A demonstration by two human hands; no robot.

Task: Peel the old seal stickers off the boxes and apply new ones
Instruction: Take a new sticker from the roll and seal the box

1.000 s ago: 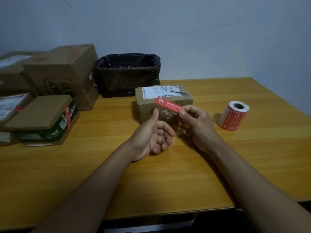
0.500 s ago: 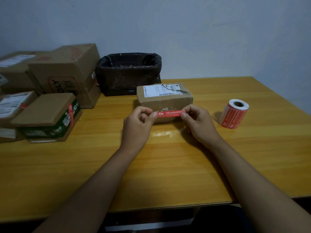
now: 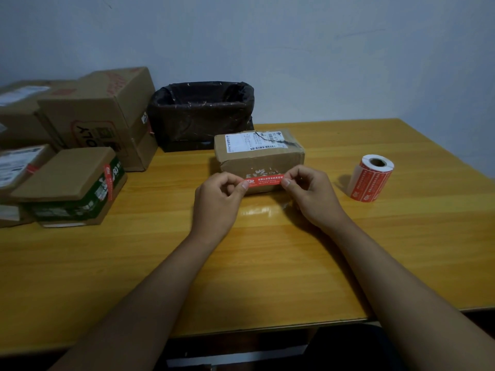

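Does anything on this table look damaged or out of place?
Yes. The white shipping label on top of the small box is torn, and the box's front shows whitish scuffed patches just above the red sticker.

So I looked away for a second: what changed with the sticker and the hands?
The left hand has taken hold of the red seal sticker's free end; the right hand still pinches the other. Together they lowered it from a tilt to level across the small box's front face. The sticker roll and stacked boxes stayed put.
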